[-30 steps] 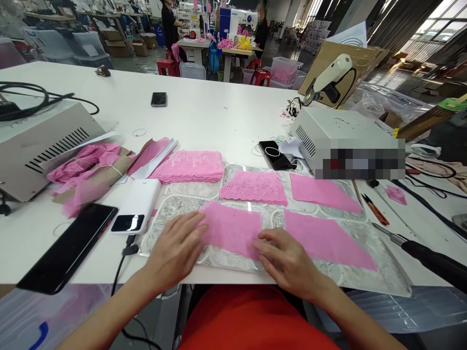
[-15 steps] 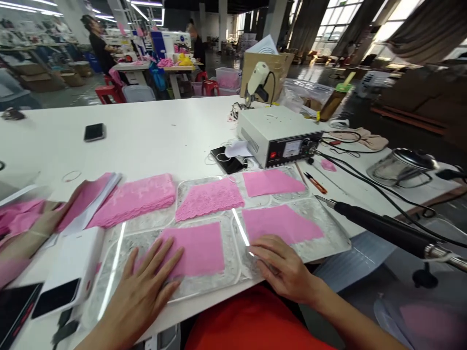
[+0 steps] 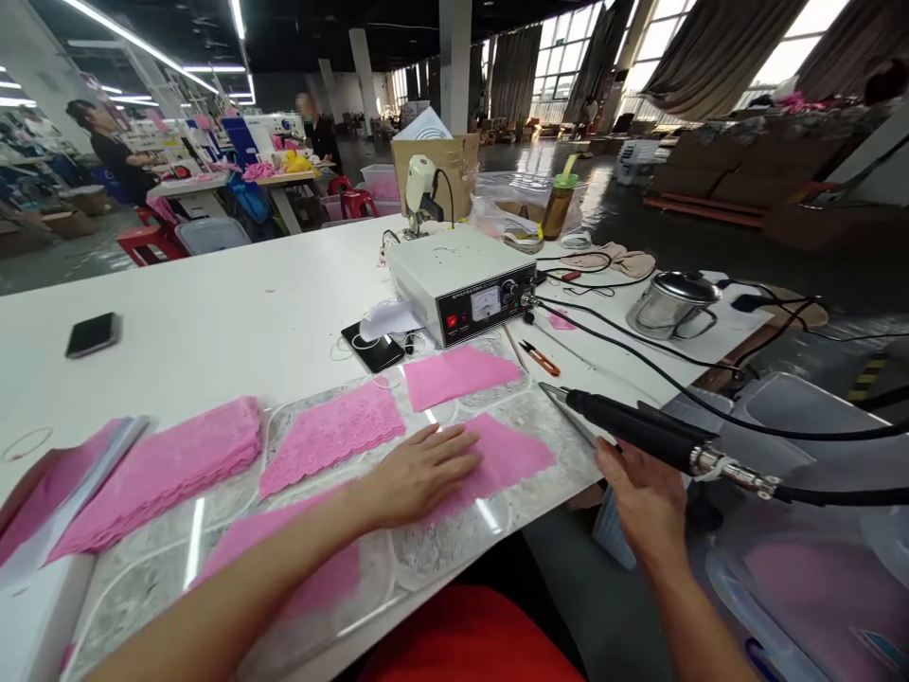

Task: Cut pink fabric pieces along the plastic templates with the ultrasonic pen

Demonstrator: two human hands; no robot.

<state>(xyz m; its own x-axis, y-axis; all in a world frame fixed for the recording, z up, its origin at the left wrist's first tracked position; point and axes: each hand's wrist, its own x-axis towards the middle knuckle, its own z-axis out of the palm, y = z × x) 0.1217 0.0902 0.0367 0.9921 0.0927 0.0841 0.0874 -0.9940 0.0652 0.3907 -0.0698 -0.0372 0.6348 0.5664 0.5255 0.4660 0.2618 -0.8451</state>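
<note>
My left hand (image 3: 426, 469) lies flat, fingers stretched, on a pink cloth piece (image 3: 507, 459) on the grey marbled mat (image 3: 433, 559). My left forearm crosses another pink piece (image 3: 333, 578) in front. My right hand (image 3: 648, 493) is at the table's right front edge, just under a thick black pen-shaped tool (image 3: 632, 426) with a metal tip and a cable. Its fingers are partly hidden behind the tool, so whether they grip it does not show. Behind lie a scalloped lace piece (image 3: 337, 431) and a plain pink piece (image 3: 461, 374).
A stack of pink lace (image 3: 177, 464) lies at left. A grey control box (image 3: 461, 284) with a lit red switch stands behind the mat. Orange thread snips (image 3: 540, 358), a glass pot (image 3: 671, 308) and cables lie at right. Clear plastic bins (image 3: 810, 417) stand below the edge.
My left hand has moved right, from the front left pink piece to the right one. My right hand has left the mat's front and moved right to the black tool. The view has turned right.
</note>
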